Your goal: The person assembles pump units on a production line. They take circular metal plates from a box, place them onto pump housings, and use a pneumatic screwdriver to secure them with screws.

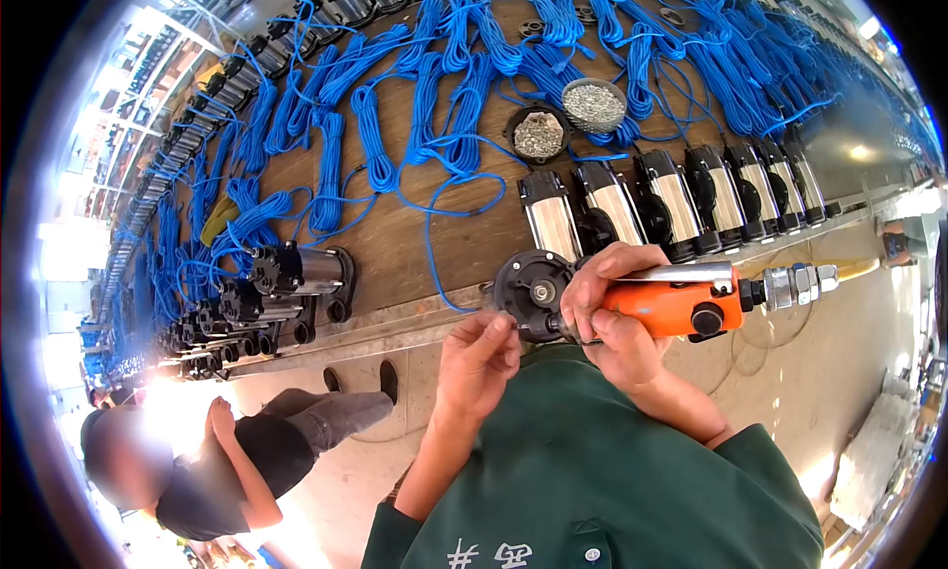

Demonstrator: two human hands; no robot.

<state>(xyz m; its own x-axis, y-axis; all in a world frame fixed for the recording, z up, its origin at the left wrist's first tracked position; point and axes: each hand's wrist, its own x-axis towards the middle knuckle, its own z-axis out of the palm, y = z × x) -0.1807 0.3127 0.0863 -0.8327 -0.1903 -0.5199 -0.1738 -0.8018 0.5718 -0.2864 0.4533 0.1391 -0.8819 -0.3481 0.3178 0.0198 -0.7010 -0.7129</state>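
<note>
In the head view, the right hand (628, 352) is wrapped around an orange power tool (647, 310). The tool's tip is by a round black pump part (513, 285) at the near edge of the tabletop (395, 258). The left hand (476, 364) is near the tip, fingers close together; I cannot tell if it holds something small. Silver and black pumps (555, 226) stand just behind. Farther back are blue cords (370, 140) and a black bowl (512, 127) of little metal bits.
</note>
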